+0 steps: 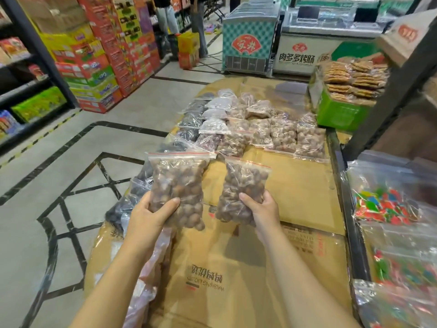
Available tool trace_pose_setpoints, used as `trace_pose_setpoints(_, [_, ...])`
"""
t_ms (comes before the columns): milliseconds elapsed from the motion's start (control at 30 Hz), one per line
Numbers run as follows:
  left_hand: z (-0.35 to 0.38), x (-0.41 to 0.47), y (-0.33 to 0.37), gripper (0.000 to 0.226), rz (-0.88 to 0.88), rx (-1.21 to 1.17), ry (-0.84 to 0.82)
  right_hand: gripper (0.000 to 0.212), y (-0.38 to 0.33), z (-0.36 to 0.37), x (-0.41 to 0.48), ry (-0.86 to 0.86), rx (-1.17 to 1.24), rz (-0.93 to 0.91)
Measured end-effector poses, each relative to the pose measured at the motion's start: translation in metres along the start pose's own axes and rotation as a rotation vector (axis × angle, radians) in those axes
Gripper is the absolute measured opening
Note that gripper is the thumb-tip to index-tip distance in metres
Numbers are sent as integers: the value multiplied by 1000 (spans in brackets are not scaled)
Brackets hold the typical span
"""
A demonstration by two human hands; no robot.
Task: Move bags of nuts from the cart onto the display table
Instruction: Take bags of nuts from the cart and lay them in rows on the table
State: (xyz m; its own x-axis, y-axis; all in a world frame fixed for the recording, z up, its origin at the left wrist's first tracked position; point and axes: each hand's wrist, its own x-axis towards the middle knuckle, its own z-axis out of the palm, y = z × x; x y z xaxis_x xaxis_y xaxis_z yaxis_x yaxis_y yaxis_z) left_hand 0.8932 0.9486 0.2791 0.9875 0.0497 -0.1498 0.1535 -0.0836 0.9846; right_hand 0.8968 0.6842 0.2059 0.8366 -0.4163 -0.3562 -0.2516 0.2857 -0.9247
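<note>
Two bags (179, 181) (243, 183) gripped: left hand (151, 214), right hand (262, 211)

Grey floor tiles (123, 107) with black inlaid lines run past dark shelving (23, 91) on the left. Stacked colourful cartons (113, 50) stand beyond it, and two chest freezers (250, 39) line the far side under even indoor light.

Grocery shop, stacked snack cartons (111, 55), chest freezers (250, 41), stocked shelves (21, 74), bagged nuts on display (260, 131)
</note>
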Motion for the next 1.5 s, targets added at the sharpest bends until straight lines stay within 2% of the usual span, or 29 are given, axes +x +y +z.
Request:
trace_pose_setpoints(100, [-2,14,-4,25,1,8,21,75,8,19,24,-2,-12,2])
trace_pose_setpoints(167, [-4,21,-6,23,-1,9,30,77,12,30,40,-4,-7,14])
trace_pose_setpoints(267, [-6,31,-12,24,-20,6,29,112,20,46,65,8,-11,37])
trace_pose_setpoints(333, [-9,37,-14,25,-36,-4,29,124,25,55,80,-2,-19,41])
trace_pose_setpoints(367, [-10,40,-14,25,-41,-7,33,118,25,61,86,-4,-18,63])
trace_pose_setpoints(433, [-12,43,-13,23,-54,-40,42,84,22,73,93,13,-21,92])
trace_pose_setpoints(533, [-16,46,-10,20,-59,-76,43,83,19,86,110,33,-41,116])
trace_pose_setpoints(833, [-28,60,-15,20,-75,-102,63,100,13,105,133,102,-163,147])
trace_pose_setpoints(967, [-26,60,-12,22,-65,-117,33,86,10,105,137,86,-291,129])
trace_pose_setpoints(1100, [-24,59,-9,25,-60,-133,11,87,9,101,131,71,-372,103])
trace_pose_setpoints(1233, [-19,56,-7,24,-48,-112,-13,61,8,83,119,75,-460,48])
trace_pose_setpoints(1367, [-10,55,-11,27,-66,-119,-43,66,6,59,102,108,-452,16])
trace_pose_setpoints(1500, [8,52,-16,28,-79,-101,-122,57,6,26,80,148,-448,-14])
